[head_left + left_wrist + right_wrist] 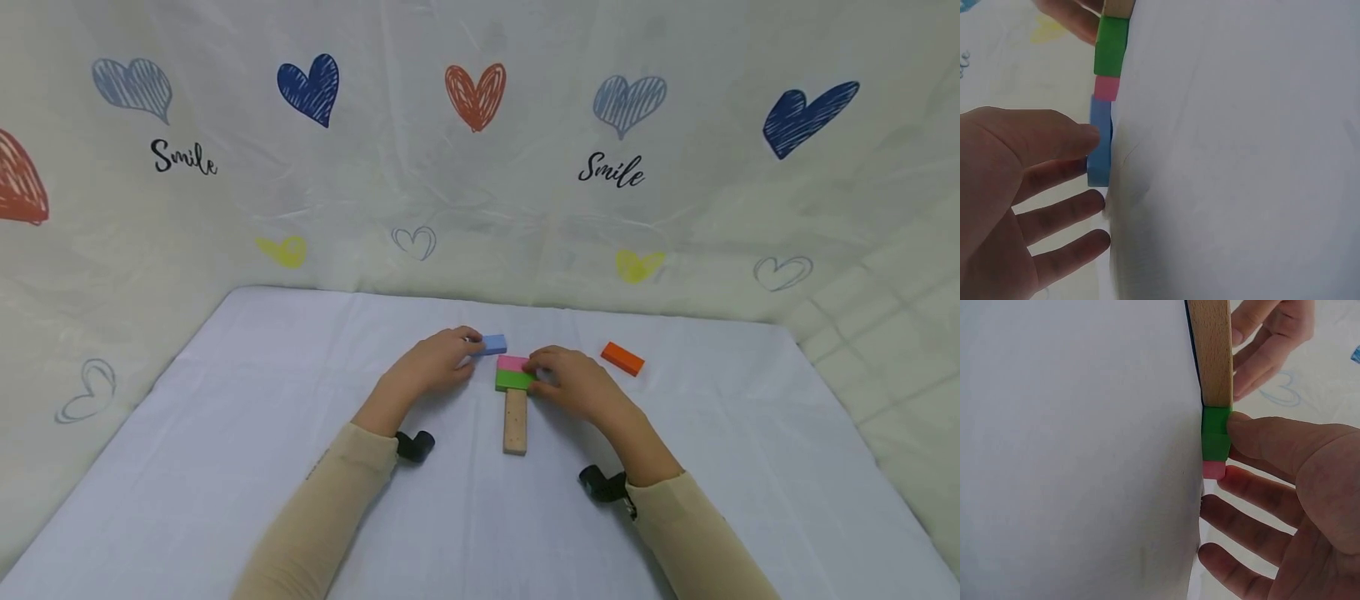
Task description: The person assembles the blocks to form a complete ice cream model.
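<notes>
My left hand (431,364) pinches a blue block (494,344) by its left end, between thumb and forefinger, close to the table. Just nearer, a pink block (512,363) and a green block (513,380) lie side by side, touching along their long edges. At their right ends is my right hand (579,385); in the right wrist view its thumb presses the green block (1215,434) and a finger reaches the pink block (1213,470). A plain wooden block (515,422) runs from the green block's near side toward me, forming a T.
An orange block (622,358) lies at an angle on the white-covered table (225,467), right of my right hand. Behind the table hangs a pale sheet (525,250) printed with hearts and writing. A black wrist camera (416,447) sits on the left wrist, another on the right.
</notes>
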The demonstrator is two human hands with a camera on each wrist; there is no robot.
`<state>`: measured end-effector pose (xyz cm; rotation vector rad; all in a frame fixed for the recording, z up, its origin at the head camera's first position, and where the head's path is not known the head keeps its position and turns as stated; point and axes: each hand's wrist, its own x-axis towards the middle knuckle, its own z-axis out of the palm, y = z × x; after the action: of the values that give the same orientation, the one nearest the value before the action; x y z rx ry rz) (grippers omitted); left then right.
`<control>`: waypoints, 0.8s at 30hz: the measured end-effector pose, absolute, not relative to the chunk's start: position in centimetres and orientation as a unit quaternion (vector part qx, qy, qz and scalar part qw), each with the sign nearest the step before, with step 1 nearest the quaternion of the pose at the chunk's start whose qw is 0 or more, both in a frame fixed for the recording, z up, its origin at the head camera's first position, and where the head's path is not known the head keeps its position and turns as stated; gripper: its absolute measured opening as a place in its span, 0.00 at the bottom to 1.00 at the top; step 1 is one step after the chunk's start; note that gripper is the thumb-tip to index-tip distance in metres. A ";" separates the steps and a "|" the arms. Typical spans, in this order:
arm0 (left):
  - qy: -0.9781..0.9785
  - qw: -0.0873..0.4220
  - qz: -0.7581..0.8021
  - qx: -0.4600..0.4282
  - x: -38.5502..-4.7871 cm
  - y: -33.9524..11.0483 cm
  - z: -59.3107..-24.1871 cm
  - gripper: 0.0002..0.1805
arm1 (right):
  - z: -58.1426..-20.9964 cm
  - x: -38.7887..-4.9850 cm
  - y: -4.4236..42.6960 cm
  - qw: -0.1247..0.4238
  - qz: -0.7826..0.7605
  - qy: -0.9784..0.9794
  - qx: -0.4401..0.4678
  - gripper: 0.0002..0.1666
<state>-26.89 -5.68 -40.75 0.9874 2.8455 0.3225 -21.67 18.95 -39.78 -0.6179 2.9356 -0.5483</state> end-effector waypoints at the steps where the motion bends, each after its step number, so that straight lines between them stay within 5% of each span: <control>1: 0.938 0.058 0.106 0.326 -26.9 -5.7 -40.8 0.23 | -39.8 -21.6 19.0 0.046 -0.181 0.961 -0.202 0.19; 24: 0.934 0.064 0.076 0.343 -26.6 -5.0 -40.9 0.26 | -39.5 -21.4 18.9 0.052 -0.185 0.962 -0.196 0.20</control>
<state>-26.56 -5.02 -40.93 1.0361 2.8212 0.2303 -21.38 18.86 -39.54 -0.5967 2.9256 -0.5631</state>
